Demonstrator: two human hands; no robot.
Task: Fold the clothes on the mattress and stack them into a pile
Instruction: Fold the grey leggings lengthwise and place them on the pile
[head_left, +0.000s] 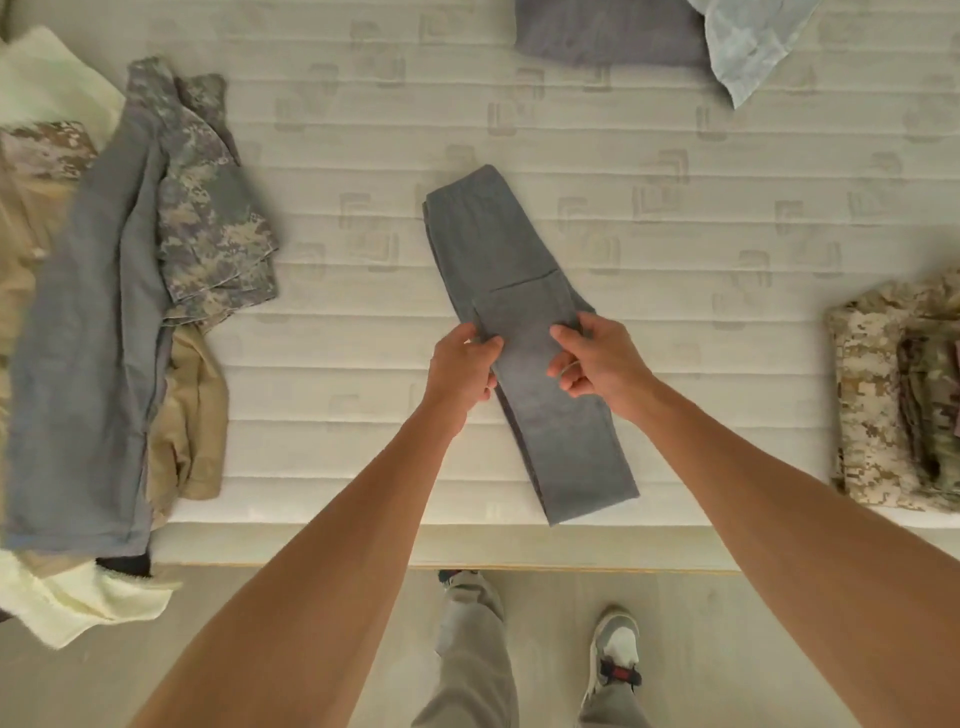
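Now both hands, left hand (464, 365) and right hand (597, 358), pinch opposite edges of the grey trousers (524, 332), keeping the folded strip flat for doubling over.

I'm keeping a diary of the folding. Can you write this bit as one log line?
step: folding grey trousers | left hand: gripping edge | right hand: gripping edge | folded camo pile: at right
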